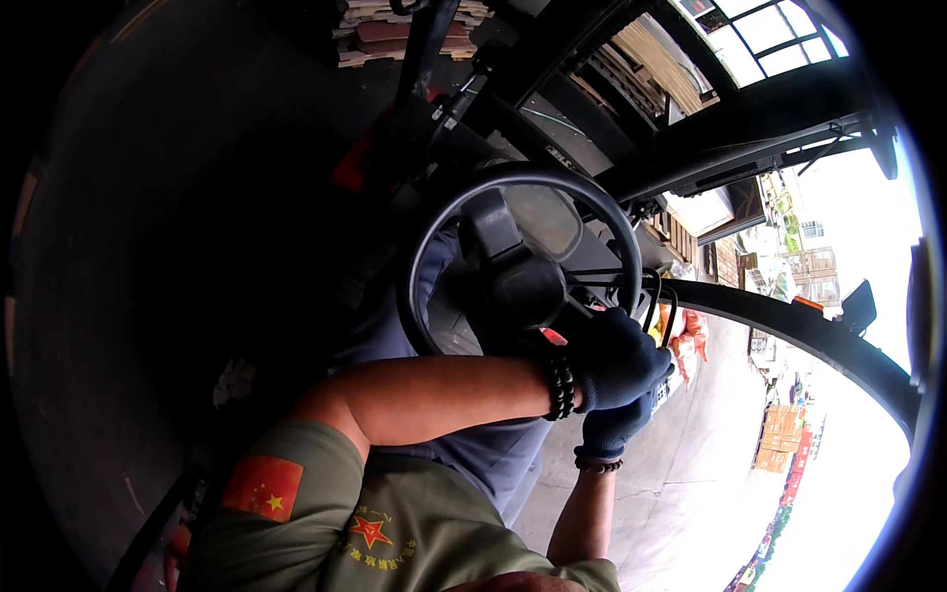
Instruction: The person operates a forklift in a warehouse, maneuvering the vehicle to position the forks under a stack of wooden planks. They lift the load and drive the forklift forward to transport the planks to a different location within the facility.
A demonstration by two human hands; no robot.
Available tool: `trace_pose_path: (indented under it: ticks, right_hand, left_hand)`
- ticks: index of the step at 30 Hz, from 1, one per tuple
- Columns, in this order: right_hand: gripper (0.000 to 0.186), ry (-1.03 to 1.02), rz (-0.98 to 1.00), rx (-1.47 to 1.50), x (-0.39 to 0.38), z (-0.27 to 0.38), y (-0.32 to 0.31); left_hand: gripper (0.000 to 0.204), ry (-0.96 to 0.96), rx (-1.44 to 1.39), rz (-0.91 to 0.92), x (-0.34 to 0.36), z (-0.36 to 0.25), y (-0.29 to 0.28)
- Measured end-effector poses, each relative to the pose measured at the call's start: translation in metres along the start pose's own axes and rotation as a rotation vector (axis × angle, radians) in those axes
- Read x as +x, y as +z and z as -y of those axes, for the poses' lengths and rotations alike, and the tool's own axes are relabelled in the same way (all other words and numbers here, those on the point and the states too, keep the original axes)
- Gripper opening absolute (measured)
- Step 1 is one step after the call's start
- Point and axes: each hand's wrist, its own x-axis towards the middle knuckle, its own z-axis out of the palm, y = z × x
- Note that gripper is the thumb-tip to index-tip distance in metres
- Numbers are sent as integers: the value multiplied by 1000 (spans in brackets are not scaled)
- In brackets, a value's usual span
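Observation:
A black steering wheel (419,252) with a dark hub stands tilted in the middle of the view. My left hand (619,363), in a dark blue knit glove with black beads at the wrist, reaches across from the left. It is closed over the wheel's lower right rim, its fingers curled and partly hidden. My right hand (614,428), in a matching glove with a dark bead bracelet, lies just below and partly behind the left. Most of its fingers are covered, so what it touches cannot be made out. My left forearm crosses before the wheel's lower edge.
Dark beams of the vehicle's mast and frame (730,128) slope above the wheel. Stacked wooden boards (409,37) lie beyond at the top. A curved black fender (789,321) runs on the right, with cardboard boxes (779,434) farther out. The left side is in deep shadow.

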Motion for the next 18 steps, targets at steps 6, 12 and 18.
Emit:
trace_pose_path:
  ticks: [6, 12, 18]
  right_hand:
    - [35, 10, -71, -55, 36, 6, 10]
    - [25, -26, -190, 78, 92, -5, 15]
    - [16, -14, -201, 333, 114, -6, 23]
  left_hand:
    - [24, 8, 16, -27, 9, 8, -4]
    - [21, 21, 65, -94, 20, 19, -8]
    - [33, 39, 6, -93, 10, 23, -13]
